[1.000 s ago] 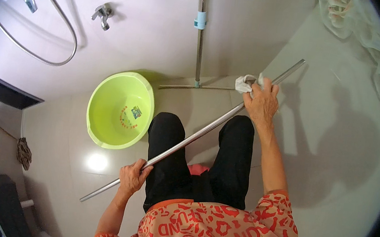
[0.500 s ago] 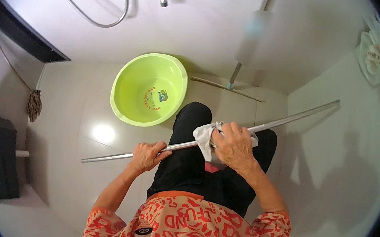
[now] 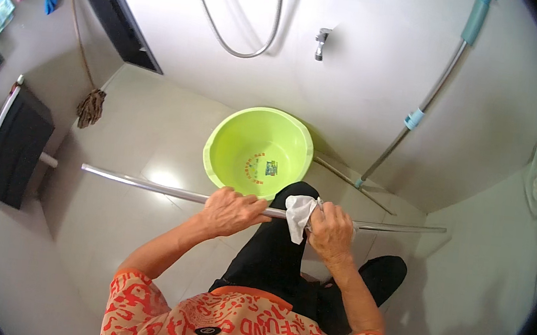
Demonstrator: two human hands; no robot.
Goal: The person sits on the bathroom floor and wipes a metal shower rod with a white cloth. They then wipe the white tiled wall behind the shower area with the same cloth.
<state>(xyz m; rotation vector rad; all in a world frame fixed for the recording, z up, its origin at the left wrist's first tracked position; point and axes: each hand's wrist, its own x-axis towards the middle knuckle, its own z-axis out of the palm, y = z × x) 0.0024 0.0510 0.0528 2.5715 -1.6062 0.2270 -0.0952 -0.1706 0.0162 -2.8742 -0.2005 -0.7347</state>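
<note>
A long shiny metal pole (image 3: 142, 184) lies across in front of me, nearly level, over my raised knee. My left hand (image 3: 231, 212) is closed round it left of the middle. Further right, my right hand (image 3: 331, 231) grips a white cloth (image 3: 299, 215) folded round the pole. Part of the cloth hangs down between my two hands. The pole's right end reaches past my right hand toward the right wall. Just beyond the pole stands a light green plastic basin (image 3: 218, 152), with a small printed patch inside.
A blue-and-silver mop handle (image 3: 445, 75) leans on the far wall, its bar on the floor. A tap (image 3: 321, 42) and a shower hose (image 3: 274, 31) are on that wall. At left are a string mop (image 3: 91, 108) and a dark cabinet (image 3: 18, 148).
The pole has turned from slanting up to the right to nearly level. The cloth and my right hand are closer to my left hand. The whole view has shifted and turned.
</note>
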